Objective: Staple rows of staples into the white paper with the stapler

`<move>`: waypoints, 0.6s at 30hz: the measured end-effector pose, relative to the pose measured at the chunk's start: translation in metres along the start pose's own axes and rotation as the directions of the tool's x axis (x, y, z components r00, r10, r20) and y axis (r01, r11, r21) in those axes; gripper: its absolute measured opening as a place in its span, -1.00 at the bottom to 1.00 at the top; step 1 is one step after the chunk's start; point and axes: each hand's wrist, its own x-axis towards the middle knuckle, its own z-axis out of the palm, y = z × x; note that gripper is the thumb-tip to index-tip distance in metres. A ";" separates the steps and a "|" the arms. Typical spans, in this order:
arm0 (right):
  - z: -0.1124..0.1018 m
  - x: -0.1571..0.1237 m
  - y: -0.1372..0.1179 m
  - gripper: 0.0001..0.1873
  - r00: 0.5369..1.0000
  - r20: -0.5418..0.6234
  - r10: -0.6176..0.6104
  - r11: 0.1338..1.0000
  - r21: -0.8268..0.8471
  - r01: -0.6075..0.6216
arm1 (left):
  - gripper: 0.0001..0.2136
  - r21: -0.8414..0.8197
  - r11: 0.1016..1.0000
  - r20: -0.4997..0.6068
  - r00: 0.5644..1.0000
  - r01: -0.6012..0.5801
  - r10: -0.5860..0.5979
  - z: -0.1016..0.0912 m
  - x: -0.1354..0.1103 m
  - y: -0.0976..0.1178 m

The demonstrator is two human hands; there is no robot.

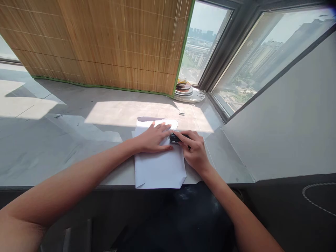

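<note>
A stack of white paper (160, 171) lies on the pale windowsill, with its lower corners creased and its near end at the front edge. My left hand (153, 139) rests flat on the upper part of the paper, fingers spread. Closed around a black stapler (174, 137), my right hand (194, 149) is at the right edge of the paper. The stapler's head is over the paper, close to my left fingertips. Small marks that look like staples (172, 128) show on the paper beside it. My right fingers hide the rest of the stapler.
Two short dark strips (181, 113) lie on the sill (110, 112) beyond the paper. Stacked plates (189, 94) stand in the far corner by the window. A bamboo blind (105, 45) hangs at the back left, and a white wall (288, 122) rises at the right.
</note>
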 end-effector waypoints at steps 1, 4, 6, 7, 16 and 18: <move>0.000 0.000 0.000 -0.37 1.000 0.009 0.003 1.000 -0.012 -0.003 | -0.28 -0.001 1.000 0.000 1.000 0.003 -0.003 0.000 0.000 0.000; 0.000 -0.001 0.000 -0.34 0.999 0.028 0.016 0.999 -0.032 -0.015 | -0.29 0.002 1.000 0.000 1.000 0.007 -0.007 0.000 0.000 0.000; 0.000 -0.001 0.001 -0.36 0.999 0.031 0.024 0.999 -0.036 -0.023 | -0.29 0.005 1.000 0.000 1.000 0.007 -0.007 -0.001 0.000 0.000; 0.001 -0.001 0.001 -0.36 0.999 0.031 0.028 0.999 -0.040 -0.026 | -0.30 0.005 1.000 0.002 1.000 0.008 -0.008 -0.002 0.000 0.001; -0.002 0.000 -0.004 -0.41 0.998 0.041 0.048 0.996 -0.077 -0.045 | -0.29 0.019 1.000 -0.005 1.000 0.010 -0.010 -0.001 0.000 0.002; -0.002 0.000 -0.005 -0.38 0.998 0.053 0.041 0.993 -0.115 -0.034 | -0.29 0.018 1.000 -0.007 1.000 0.011 -0.011 0.000 0.000 0.001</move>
